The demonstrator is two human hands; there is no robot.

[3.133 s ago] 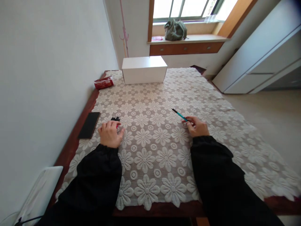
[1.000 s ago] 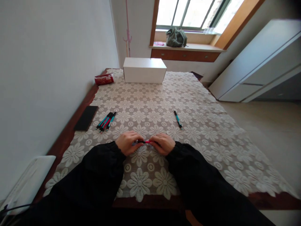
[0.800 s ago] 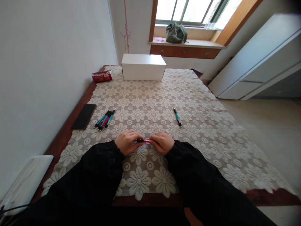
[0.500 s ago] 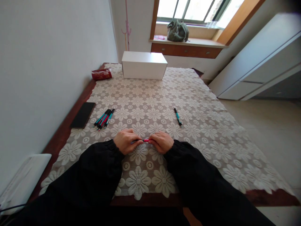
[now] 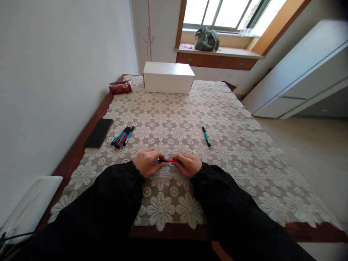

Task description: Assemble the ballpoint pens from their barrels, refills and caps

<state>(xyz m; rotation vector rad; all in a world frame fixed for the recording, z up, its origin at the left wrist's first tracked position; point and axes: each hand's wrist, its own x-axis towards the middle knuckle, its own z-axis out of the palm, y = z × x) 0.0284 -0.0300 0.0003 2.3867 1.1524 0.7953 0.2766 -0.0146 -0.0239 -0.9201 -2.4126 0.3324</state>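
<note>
At the near left, a white device [image 5: 35,203] is seen by the wall [image 5: 67,90], with a dark cable [image 5: 20,237] crossing its near end. Farther along, a flat black object [image 5: 98,133] is laid close to the left edge of the table, and a crumpled red packet [image 5: 120,87] is placed beyond it, toward the far left corner. Just right of the black object, a loose bundle of teal, pink and black pens [image 5: 123,137] is spread on the flower-patterned tablecloth [image 5: 174,116]. Nearer and to the right, one end of a pink and black pen [image 5: 170,160] is pinched between the thumb and fingers of the left hand [image 5: 149,162], which is drawn narrow around it. At the far side, a long white box [image 5: 168,80] is set on the cloth. The pen is held crosswise near the front of the table, its pink end being gripped in a narrow pinch by the right hand [image 5: 188,164]; a short stretch is left visible between the two hands. Farther right, a single teal and black pen [image 5: 206,136] is laid apart from the bundle, slanted toward the near right. Beyond the table, a grey-green bag [image 5: 207,39] is rested on the window ledge [image 5: 231,51], and at the far right a white cabinet [image 5: 293,78] is seen.
</note>
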